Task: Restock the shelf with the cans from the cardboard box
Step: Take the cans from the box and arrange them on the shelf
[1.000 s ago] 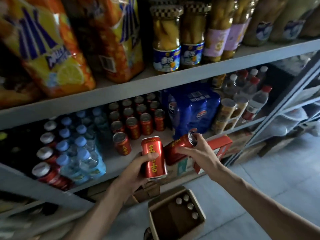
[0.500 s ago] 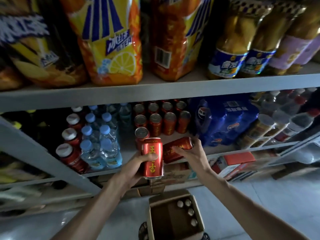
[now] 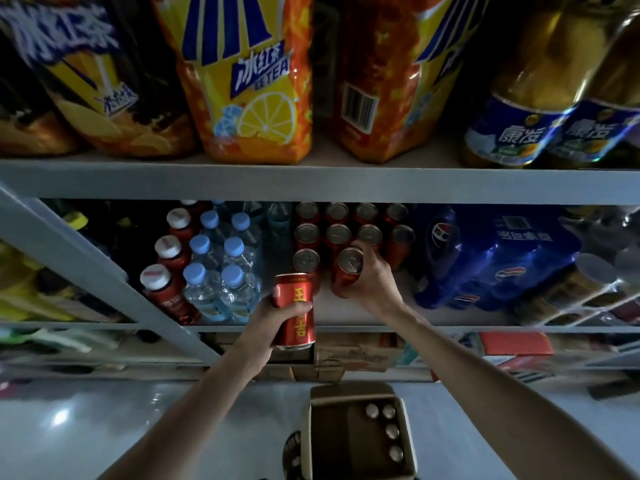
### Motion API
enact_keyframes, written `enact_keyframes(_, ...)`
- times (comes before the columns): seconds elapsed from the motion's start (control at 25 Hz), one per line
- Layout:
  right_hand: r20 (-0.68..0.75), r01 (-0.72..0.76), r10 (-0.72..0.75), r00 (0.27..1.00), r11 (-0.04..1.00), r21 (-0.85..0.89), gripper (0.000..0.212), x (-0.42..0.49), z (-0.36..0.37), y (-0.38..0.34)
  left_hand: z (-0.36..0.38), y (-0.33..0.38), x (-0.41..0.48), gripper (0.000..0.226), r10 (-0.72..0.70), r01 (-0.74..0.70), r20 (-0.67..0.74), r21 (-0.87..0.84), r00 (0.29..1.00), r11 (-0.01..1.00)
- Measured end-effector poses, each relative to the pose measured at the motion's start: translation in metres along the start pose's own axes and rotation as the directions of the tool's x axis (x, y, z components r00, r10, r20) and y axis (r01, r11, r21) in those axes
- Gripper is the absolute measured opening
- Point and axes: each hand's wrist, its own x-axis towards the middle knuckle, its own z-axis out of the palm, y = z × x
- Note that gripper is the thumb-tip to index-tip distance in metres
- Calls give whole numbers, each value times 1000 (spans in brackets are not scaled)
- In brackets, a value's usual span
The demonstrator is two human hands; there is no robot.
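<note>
Fingers [image 3: 367, 251] of the right hand [image 3: 372, 282] are wrapped around a red can [image 3: 348, 270], which is held upright on the middle shelf [image 3: 363, 315] at the front of a block of shelved red cans [image 3: 337, 233]; whether its base rests on the board cannot be told. A second red can [image 3: 296, 311] is gripped by the left hand [image 3: 273, 322] — thumb across the yellow lettering — and is held upright in front of the shelf edge, just left of the first. Capped water bottles [image 3: 221, 271] are seen to the left of the cans, a blue wrapped pack [image 3: 498, 261] to the right. On the shelf above, orange iced-tea packs [image 3: 249, 81] are stacked. Below, on the floor, the cardboard box [image 3: 317, 438] is open — four can tops [image 3: 386, 429] are visible along its right side.
</note>
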Motion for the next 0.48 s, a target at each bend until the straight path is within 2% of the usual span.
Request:
enact_keyframes(0.2, -20, 35, -37, 999, 996, -80, 74, 3, 29, 10, -4, -1, 8, 62, 46, -46, 6, 17, 999, 999)
enact_keyframes(0.32, -72, 44, -48, 996, 997, -59, 81, 2, 35, 16, -6, 2, 14, 61, 40, -41, -12, -3, 999, 999)
enact_keyframes(0.48, -107, -20, 19, 994, 1000, 0, 89, -1, 42, 25, -2, 5, 22, 68, 55, -55, -33, -6, 998, 998)
